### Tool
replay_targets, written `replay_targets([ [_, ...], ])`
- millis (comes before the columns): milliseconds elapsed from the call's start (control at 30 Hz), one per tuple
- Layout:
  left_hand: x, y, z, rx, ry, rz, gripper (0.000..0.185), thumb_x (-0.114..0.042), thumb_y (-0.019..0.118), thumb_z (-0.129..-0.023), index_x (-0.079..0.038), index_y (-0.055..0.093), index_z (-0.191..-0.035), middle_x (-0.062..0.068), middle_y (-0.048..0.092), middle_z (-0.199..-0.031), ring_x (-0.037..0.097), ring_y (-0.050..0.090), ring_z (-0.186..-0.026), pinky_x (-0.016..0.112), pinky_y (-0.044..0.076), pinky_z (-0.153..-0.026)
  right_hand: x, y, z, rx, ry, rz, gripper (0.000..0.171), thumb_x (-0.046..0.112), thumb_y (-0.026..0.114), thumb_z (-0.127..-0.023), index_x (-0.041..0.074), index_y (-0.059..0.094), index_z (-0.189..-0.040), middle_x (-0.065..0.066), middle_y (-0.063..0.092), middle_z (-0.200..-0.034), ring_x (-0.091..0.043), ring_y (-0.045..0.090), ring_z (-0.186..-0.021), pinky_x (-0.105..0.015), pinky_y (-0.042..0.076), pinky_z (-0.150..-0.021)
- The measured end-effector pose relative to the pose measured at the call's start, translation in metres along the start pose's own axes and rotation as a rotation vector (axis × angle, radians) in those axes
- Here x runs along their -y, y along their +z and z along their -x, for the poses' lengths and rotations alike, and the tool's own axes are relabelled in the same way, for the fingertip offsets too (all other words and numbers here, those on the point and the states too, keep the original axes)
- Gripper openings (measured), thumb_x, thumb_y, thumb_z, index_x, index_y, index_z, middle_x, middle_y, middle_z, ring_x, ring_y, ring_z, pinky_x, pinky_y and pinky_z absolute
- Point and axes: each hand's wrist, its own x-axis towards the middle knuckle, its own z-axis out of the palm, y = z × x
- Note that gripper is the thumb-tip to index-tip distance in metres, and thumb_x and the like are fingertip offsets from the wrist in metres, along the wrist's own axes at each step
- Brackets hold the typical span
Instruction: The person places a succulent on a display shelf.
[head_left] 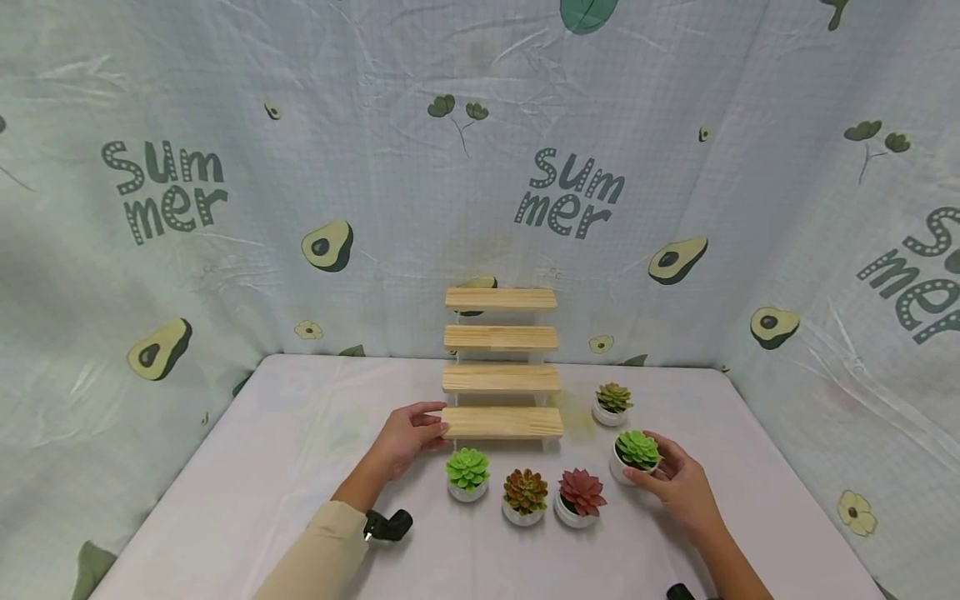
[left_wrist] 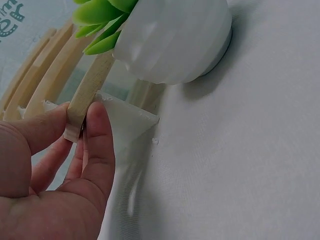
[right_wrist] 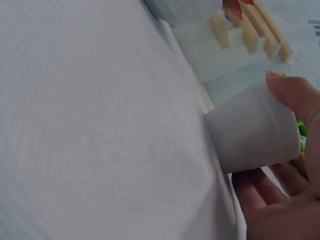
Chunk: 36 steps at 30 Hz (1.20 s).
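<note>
A small stepped wooden shelf [head_left: 501, 367] with several plank tiers stands at the back middle of the table. My left hand [head_left: 408, 435] pinches the left end of its lowest plank [left_wrist: 85, 95], thumb and fingers on either side. My right hand [head_left: 675, 479] grips the white pot [right_wrist: 252, 131] of a bright green succulent [head_left: 637, 448], which stands on the table right of the shelf. Three more potted succulents stand in a row in front of the shelf: light green [head_left: 467, 471], brown-green [head_left: 524, 493] and red [head_left: 581, 493]. A further one [head_left: 613, 400] sits beside the shelf's right end.
The table [head_left: 262, 467] wears a white cloth. A printed fabric backdrop [head_left: 375, 167] encloses it at the back and both sides. The wrist camera mount [head_left: 388, 525] shows black near my left sleeve.
</note>
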Motion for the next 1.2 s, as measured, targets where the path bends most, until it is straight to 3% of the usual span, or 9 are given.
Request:
replay_targets([
  [100,0.000,0.000,0.000,0.000,-0.001,0.008,0.044,0.005,0.065,-0.096,0.004,0.058,-0.139,0.017,0.066,-0.109,0.018,0.071,-0.086,0.038,0.065,-0.083,-0.001,-0.001,-0.001,0.001,-0.028,-0.014,0.088,0.035,0.087,-0.083,0.010,0.042,-0.155,-0.020,0.049,-0.154,-0.008,0.057,-0.128,-0.008,0.050,-0.092],
  [200,-0.001,0.000,0.001,0.000,-0.007,0.015,0.043,0.004,0.066,-0.096,0.003,0.058,-0.139,0.018,0.066,-0.111,0.019,0.071,-0.087,0.037,0.065,-0.083,-0.002,-0.001,-0.003,-0.002,-0.061,-0.020,0.085,0.033,0.087,-0.083,0.010,0.044,-0.153,-0.020,0.049,-0.154,0.011,0.054,-0.117,-0.003,0.047,-0.088],
  [267,-0.001,0.000,0.001,0.003,-0.009,0.017,0.044,0.005,0.065,-0.096,0.004,0.058,-0.139,0.019,0.066,-0.112,0.020,0.071,-0.087,0.037,0.065,-0.083,-0.003,-0.002,-0.004,-0.003,-0.079,-0.022,0.084,0.034,0.087,-0.083,0.010,0.045,-0.153,-0.020,0.049,-0.154,0.007,0.055,-0.120,-0.003,0.046,-0.089],
  [400,-0.002,0.001,0.002,0.002,-0.009,0.013,0.044,0.005,0.065,-0.096,0.006,0.057,-0.139,0.019,0.065,-0.111,0.020,0.071,-0.086,0.037,0.065,-0.082,0.001,-0.002,-0.007,-0.004,-0.098,-0.007,0.084,0.037,0.086,-0.084,0.010,0.045,-0.152,-0.019,0.047,-0.157,-0.024,0.051,-0.140,-0.005,0.047,-0.095],
  [467,-0.002,0.002,0.002,-0.001,-0.010,0.008,0.044,0.005,0.066,-0.096,0.005,0.058,-0.139,0.018,0.065,-0.110,0.020,0.070,-0.086,0.037,0.065,-0.082,0.004,-0.001,-0.008,-0.006,-0.111,-0.010,0.083,0.037,0.085,-0.085,0.009,0.045,-0.152,-0.019,0.047,-0.156,-0.030,0.048,-0.143,-0.005,0.046,-0.095],
  [600,-0.003,0.004,0.002,-0.014,-0.021,-0.002,0.043,0.005,0.067,-0.095,0.003,0.059,-0.138,0.018,0.065,-0.110,0.020,0.071,-0.085,0.036,0.065,-0.080,0.013,-0.002,-0.011,-0.005,-0.154,-0.030,0.081,0.036,0.086,-0.084,0.009,0.047,-0.150,-0.018,0.049,-0.155,-0.009,0.053,-0.135,-0.001,0.045,-0.092],
  [700,-0.004,0.005,0.002,-0.028,-0.028,-0.008,0.043,0.004,0.067,-0.095,0.002,0.060,-0.137,0.019,0.066,-0.111,0.019,0.071,-0.085,0.036,0.065,-0.080,0.021,-0.002,-0.013,-0.003,-0.196,-0.042,0.081,0.036,0.086,-0.084,0.008,0.048,-0.149,-0.018,0.051,-0.153,0.012,0.051,-0.120,0.000,0.045,-0.092],
  [767,-0.005,0.005,0.002,-0.033,-0.029,-0.008,0.043,0.004,0.067,-0.095,0.002,0.060,-0.137,0.019,0.066,-0.111,0.019,0.071,-0.085,0.036,0.065,-0.080,0.027,-0.002,-0.015,-0.004,-0.221,-0.037,0.081,0.037,0.086,-0.084,0.008,0.048,-0.149,-0.019,0.052,-0.152,0.019,0.049,-0.113,-0.001,0.045,-0.091],
  [1200,-0.002,0.006,0.003,-0.050,-0.019,-0.017,0.042,0.004,0.066,-0.096,0.003,0.060,-0.138,0.018,0.066,-0.110,0.019,0.070,-0.086,0.037,0.065,-0.082,0.071,0.012,-0.036,0.011,-0.402,-0.072,0.072,0.029,0.087,-0.083,0.008,0.056,-0.144,-0.018,0.062,-0.141,0.012,0.060,-0.108,-0.005,0.051,-0.090],
])
